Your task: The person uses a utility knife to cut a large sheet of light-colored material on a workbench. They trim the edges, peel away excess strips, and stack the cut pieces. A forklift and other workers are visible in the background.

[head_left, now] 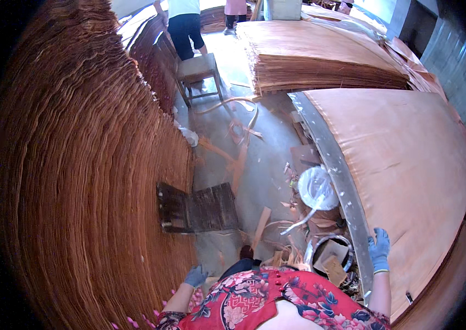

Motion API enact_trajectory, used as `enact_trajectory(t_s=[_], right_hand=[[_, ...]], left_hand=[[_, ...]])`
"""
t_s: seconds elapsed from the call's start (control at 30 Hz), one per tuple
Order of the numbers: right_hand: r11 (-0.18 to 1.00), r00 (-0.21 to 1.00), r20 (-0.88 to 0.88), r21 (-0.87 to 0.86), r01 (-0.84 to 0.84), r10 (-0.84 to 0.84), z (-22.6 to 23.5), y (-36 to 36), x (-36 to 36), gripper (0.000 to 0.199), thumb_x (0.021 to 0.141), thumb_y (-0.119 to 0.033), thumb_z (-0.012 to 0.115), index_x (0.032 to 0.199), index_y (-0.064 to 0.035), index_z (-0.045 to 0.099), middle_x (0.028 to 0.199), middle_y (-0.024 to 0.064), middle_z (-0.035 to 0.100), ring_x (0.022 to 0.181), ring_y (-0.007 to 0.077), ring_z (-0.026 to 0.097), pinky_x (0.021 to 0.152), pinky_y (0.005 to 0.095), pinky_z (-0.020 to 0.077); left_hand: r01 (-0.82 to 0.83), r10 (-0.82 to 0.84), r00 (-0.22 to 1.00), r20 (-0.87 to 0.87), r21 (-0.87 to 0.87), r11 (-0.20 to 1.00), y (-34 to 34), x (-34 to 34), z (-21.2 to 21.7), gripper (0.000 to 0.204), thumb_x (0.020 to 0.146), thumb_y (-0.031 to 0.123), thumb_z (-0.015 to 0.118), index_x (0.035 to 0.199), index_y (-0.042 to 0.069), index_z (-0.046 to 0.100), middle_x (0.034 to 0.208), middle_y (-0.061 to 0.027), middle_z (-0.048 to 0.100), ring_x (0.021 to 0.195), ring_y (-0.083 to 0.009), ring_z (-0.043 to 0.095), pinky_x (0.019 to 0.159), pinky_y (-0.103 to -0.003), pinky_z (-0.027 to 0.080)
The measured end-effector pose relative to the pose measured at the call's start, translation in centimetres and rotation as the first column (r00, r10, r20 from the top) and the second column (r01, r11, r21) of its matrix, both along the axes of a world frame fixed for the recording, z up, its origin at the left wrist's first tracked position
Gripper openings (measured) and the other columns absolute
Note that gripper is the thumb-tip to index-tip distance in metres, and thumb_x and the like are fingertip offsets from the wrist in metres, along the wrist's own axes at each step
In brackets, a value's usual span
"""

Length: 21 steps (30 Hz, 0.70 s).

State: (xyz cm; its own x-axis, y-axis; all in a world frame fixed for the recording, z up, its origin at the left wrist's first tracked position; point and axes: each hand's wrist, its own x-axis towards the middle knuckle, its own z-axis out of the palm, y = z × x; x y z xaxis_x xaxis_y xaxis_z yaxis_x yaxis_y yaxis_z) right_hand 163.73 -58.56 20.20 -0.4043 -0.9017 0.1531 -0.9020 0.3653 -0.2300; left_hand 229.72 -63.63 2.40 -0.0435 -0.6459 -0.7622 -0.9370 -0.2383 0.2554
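My right hand [379,251], in a light blue glove, rests on a wide veneer sheet [409,159] close to its left edge. The fingers stretch forward, slightly apart, and hold nothing. Along that edge runs a long grey strip [334,159], just left of the hand. My left hand [196,276], in a blue-grey glove, hangs low at my left side, fingers apart and nothing visible in them. Nearest to it is a tall stack of brown veneer sheets [95,181]; whether the hand touches the stack I cannot tell.
A dark wooden chair [211,209] stands by the left stack, another chair [197,69] farther off. Beside the table are a plastic-covered bucket [318,188] and a round bin [332,256] of scraps. Veneer strips [238,165] litter the floor. Beyond are another veneer stack [326,60] and a person [184,25].
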Motion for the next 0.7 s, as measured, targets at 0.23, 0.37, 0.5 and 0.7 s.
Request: enact_trajectory(t_s=[0.23,0.37,0.5,0.7], right_hand=[[0.995,0.999,0.036,-0.099,-0.015,0.019,3.5,-14.4,4.8,0.029,0.077,-0.017,0.057,0.101,-0.0029,0.052,0.097,0.0138,0.054,0.09,0.0309,0.052,0.078,0.0384,0.0421],[0.981,0.988,0.059,-0.143,-0.133,0.142,3.3,-25.0,6.9,0.027,0.078,-0.017,0.057,0.101,-0.0027,0.052,0.094,0.0147,0.054,0.088,0.0322,0.052,0.077,0.0394,0.0418],[0.944,0.953,0.11,-0.211,-0.256,0.283,1.6,-39.4,9.3,0.027,0.078,-0.022,0.058,0.098,-0.0041,0.053,0.091,0.0156,0.055,0.086,0.0345,0.053,0.075,0.0397,0.0423],[0.912,0.872,0.269,-0.141,-0.384,0.409,1.0,-57.6,12.4,0.024,0.074,-0.018,0.062,0.094,-0.007,0.054,0.088,0.013,0.057,0.082,0.0322,0.055,0.071,0.0396,0.0445]], left_hand=[[0.009,-0.007,1.0,0.008,-0.259,0.966,-21.5,-2.6,4.2,0.071,0.079,0.04,0.05,0.134,0.002,0.025,0.129,-0.0299,0.034,0.113,-0.0419,0.043,0.093,-0.043,0.038],[0.111,-0.138,0.989,-0.054,-0.347,0.931,-31.9,-4.6,3.3,0.071,0.081,0.039,0.051,0.134,0.001,0.024,0.131,-0.0302,0.032,0.115,-0.0408,0.042,0.093,-0.042,0.038],[0.184,-0.246,0.965,-0.088,-0.442,0.878,-43.2,-8.0,4.0,0.07,0.081,0.037,0.052,0.133,-0.001,0.025,0.13,-0.0317,0.031,0.111,-0.0414,0.044,0.092,-0.041,0.039],[0.149,-0.152,0.988,0.026,-0.406,0.901,-57.2,-10.7,4.5,0.071,0.079,0.038,0.053,0.134,0.002,0.026,0.132,-0.0314,0.029,0.112,-0.0402,0.044,0.092,-0.041,0.039]])
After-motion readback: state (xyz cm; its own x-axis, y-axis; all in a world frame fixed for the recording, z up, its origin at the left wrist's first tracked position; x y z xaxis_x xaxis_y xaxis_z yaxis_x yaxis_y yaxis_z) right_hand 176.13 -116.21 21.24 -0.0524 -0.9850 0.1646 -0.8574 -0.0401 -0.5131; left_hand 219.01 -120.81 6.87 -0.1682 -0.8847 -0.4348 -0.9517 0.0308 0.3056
